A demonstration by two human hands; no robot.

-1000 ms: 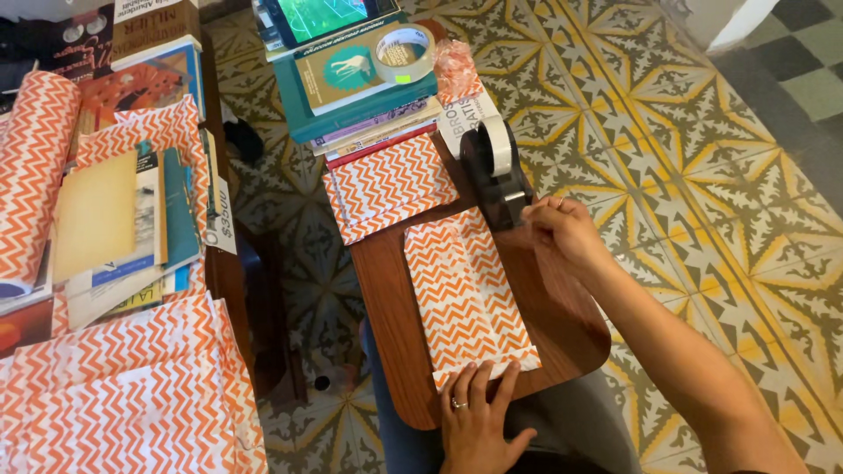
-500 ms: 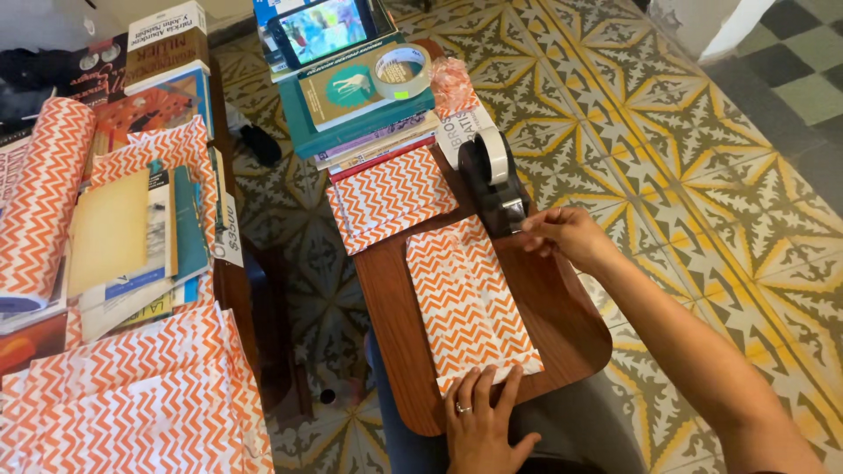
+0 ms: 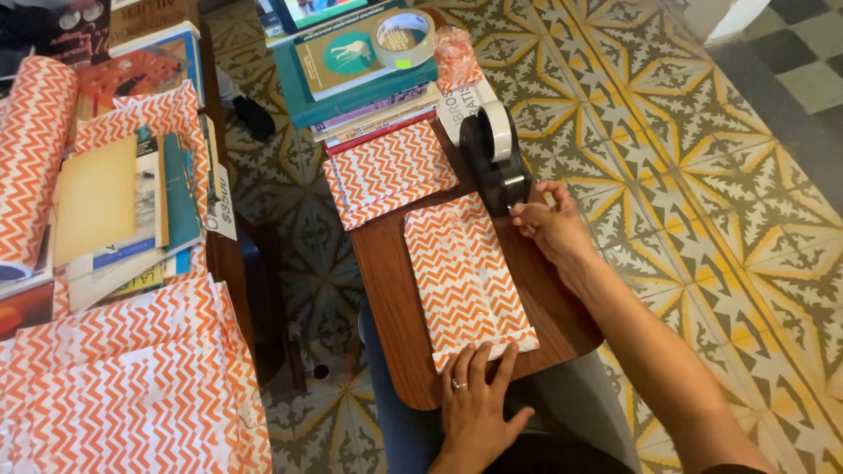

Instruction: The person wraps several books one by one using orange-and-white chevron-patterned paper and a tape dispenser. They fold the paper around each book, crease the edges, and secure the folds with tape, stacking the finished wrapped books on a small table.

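Observation:
A book wrapped in orange-and-white zigzag paper (image 3: pixel 464 272) lies lengthwise on a small brown wooden board (image 3: pixel 386 298) over my lap. My left hand (image 3: pixel 476 399) rests flat on the parcel's near end, fingers spread, a ring on one finger. My right hand (image 3: pixel 546 224) is at the front of a black tape dispenser (image 3: pixel 493 158) standing at the board's right edge, its fingertips pinched at the cutter; I cannot see the clear tape itself. A second wrapped parcel (image 3: pixel 386 171) lies beyond the first.
A stack of books (image 3: pixel 360 83) with a loose tape roll (image 3: pixel 404 39) on top sits beyond the board. On the left, a table carries a roll of zigzag paper (image 3: pixel 31 149), unwrapped books (image 3: pixel 123 211) and loose sheets (image 3: pixel 123 386). Patterned floor tiles (image 3: pixel 685 175) spread to the right.
My right hand has stayed at the dispenser's cutter, fingers pinching closer. My left hand keeps pressing the parcel's near end. The camera view has shifted slightly.

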